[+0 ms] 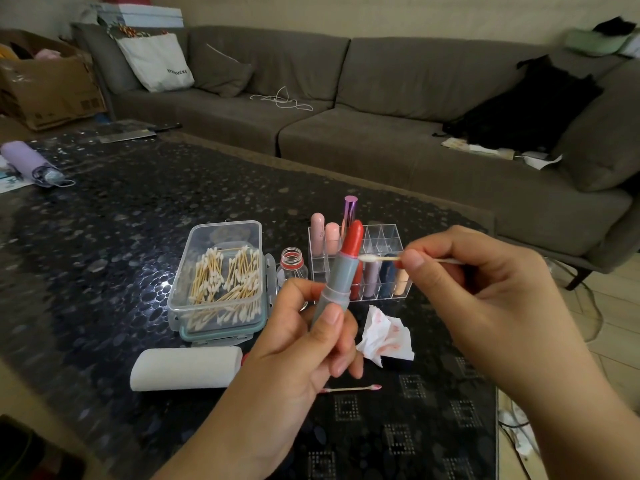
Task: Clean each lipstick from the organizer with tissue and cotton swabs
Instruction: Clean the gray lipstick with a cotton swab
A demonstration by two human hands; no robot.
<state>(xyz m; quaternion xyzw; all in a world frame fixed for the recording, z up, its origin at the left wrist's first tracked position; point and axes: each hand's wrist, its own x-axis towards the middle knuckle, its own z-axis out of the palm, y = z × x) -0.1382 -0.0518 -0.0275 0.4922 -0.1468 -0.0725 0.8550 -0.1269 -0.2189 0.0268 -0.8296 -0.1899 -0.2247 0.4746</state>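
Where the dark pebble-patterned table [104, 237] carries the goods, the left hand [301, 337] holds a lipstick [341, 271] upright above it, thumb and fingers curled round the grey tube, the red stick wound out at the top. Right hand [485, 282]: thumb and forefinger pinch a cotton swab [381, 258] near its middle, the shaft level, its white tip just beside the red stick close to the tube's rim; whether it touches cannot be told. Clear organizer [384, 237], toward the table's far edge behind the hands: two pink tubes and a purple-capped one stand in its far-left cells, several more tubes, dark red, mauve, navy and peach, along its near row, other cells vacant. Small open bottle [292, 265] with a red neck ring, just left of the organizer. Clear lidless box [221, 282] of cotton swabs, left of the bottle. White folded tissue pack [187, 368], nearer the table's near edge, in front of the box. Crumpled tissue [386, 336] with red smears, in front of the organizer. Used swab [353, 389] with pink tips, lying flat near the table's near edge below the left hand.
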